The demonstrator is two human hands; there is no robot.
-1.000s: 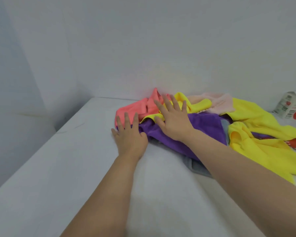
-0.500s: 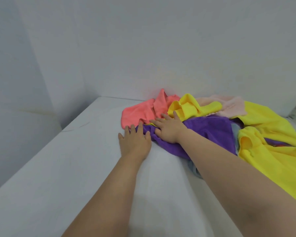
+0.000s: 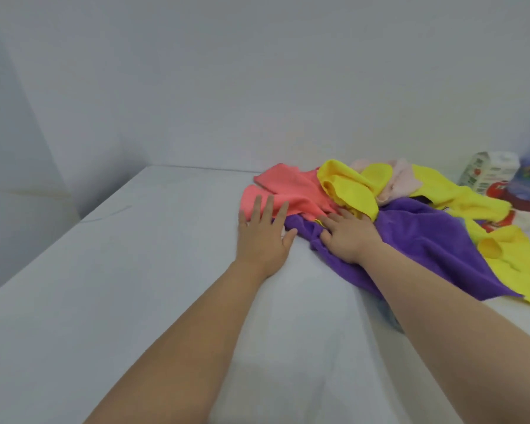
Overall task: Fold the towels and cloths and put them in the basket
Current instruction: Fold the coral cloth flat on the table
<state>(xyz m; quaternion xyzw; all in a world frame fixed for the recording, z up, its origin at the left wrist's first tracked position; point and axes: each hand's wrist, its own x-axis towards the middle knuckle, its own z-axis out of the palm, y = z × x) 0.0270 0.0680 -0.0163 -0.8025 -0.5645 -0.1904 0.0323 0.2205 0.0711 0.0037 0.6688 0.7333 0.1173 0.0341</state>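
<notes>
- The left hand was laid flat on the white table, fingers straight and slightly spread, tips touching the coral cloth.
- The right hand was rested on the purple cloth, fingers bent; whether fabric was pinched could not be told.
- Both cloths were heaped unfolded with a yellow cloth by the back wall.

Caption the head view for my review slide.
Left hand flat against the coral cloth, right hand on the purple cloth; unfolded pile on white table.
</notes>
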